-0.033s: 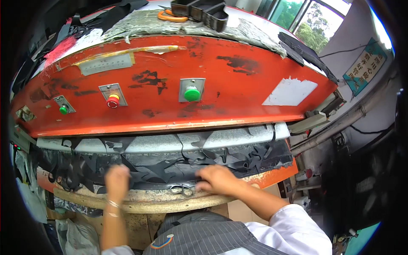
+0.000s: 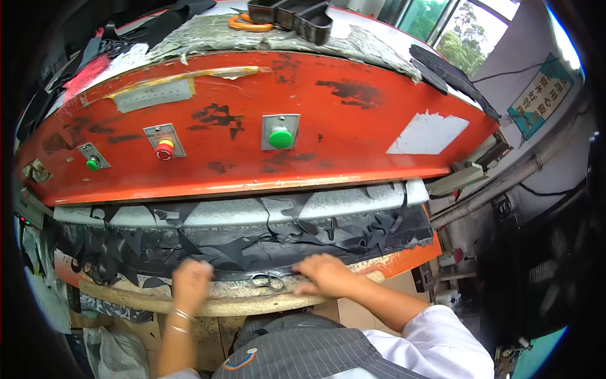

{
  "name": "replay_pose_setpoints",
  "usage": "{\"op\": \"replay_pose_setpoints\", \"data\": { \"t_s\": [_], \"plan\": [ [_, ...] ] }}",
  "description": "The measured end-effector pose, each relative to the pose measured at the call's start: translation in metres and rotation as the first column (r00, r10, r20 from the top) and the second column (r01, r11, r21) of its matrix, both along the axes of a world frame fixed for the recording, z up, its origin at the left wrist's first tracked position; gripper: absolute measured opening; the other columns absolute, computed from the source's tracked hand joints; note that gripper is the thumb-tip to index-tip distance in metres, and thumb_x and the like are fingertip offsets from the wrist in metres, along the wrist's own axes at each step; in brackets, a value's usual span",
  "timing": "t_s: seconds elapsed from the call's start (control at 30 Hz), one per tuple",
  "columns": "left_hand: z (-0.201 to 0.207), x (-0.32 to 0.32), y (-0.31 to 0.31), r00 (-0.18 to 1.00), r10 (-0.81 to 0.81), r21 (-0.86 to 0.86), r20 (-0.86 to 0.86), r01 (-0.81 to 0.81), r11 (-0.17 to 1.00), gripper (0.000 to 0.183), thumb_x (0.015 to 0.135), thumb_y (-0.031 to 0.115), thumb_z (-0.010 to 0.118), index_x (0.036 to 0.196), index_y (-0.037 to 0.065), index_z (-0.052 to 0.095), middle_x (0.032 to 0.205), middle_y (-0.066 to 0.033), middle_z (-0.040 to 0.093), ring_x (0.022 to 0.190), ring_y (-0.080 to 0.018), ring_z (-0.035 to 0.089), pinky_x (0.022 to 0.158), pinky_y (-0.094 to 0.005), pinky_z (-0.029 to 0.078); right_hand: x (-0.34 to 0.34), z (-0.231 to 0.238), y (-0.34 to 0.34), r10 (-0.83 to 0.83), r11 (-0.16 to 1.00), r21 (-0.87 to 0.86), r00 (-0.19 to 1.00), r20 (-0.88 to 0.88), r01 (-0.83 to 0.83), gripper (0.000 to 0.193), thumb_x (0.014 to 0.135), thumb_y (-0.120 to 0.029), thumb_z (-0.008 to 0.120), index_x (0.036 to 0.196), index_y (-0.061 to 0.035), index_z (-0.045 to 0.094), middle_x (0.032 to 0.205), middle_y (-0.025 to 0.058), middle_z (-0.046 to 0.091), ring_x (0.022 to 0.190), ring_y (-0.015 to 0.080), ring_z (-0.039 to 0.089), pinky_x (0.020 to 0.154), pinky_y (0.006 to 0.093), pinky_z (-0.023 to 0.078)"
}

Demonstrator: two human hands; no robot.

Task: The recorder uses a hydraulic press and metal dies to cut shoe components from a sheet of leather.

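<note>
My left hand (image 2: 191, 285) is blurred by motion over the near edge of the worn wooden board (image 2: 233, 306), just in front of the black sheet scraps (image 2: 237, 254). Its fingers look drawn in, but the smear hides whether they hold anything. Farther right, my right hand (image 2: 325, 275) hovers at the same edge, thumb apart from the fingers and nothing visible between them. A small loop-shaped metal piece (image 2: 268, 282) lies between the two hands, nearer the right one. Thin black offcuts with curved cutouts spread along the dark bed (image 2: 284, 256) beyond.
The red machine front (image 2: 252, 164) rises behind the bed, carrying a large green button (image 2: 280, 137), a red-and-yellow button (image 2: 165, 150) and a small green button (image 2: 93, 164). Orange-handled scissors (image 2: 250, 24) and black metal dies (image 2: 293, 19) sit on top. A pale strip (image 2: 233, 208) runs under the machine.
My left hand has moved right and toward me, off the scraps to the near edge. My right hand has shifted slightly right and toward me. The view has tilted a little.
</note>
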State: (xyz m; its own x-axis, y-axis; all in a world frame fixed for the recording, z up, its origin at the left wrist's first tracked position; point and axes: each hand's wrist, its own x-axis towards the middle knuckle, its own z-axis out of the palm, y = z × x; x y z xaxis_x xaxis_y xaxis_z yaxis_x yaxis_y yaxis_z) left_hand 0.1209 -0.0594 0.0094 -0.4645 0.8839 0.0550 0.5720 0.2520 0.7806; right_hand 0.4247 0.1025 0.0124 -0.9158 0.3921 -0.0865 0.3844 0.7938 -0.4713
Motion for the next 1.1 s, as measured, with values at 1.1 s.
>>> {"op": "replay_pose_setpoints", "data": {
  "t_s": [1.1],
  "plan": [
    [0.033,0.052,0.108,0.797,-0.004,0.035,0.604,-0.021,0.999,0.021,0.096,0.012,0.056,0.106,-0.004,0.063,0.098,-0.0087,0.067,0.088,-0.014,0.062,0.082,-0.0266,0.049,-0.13,-0.02,0.159,0.222,0.881,0.472,0.857,-0.466,0.028,0.016,0.076,-0.025,0.065,0.074,-0.01,0.067,0.087,0.0043,0.054,0.093,0.0229,0.049,0.083,0.0367,0.037]
  ]
}}
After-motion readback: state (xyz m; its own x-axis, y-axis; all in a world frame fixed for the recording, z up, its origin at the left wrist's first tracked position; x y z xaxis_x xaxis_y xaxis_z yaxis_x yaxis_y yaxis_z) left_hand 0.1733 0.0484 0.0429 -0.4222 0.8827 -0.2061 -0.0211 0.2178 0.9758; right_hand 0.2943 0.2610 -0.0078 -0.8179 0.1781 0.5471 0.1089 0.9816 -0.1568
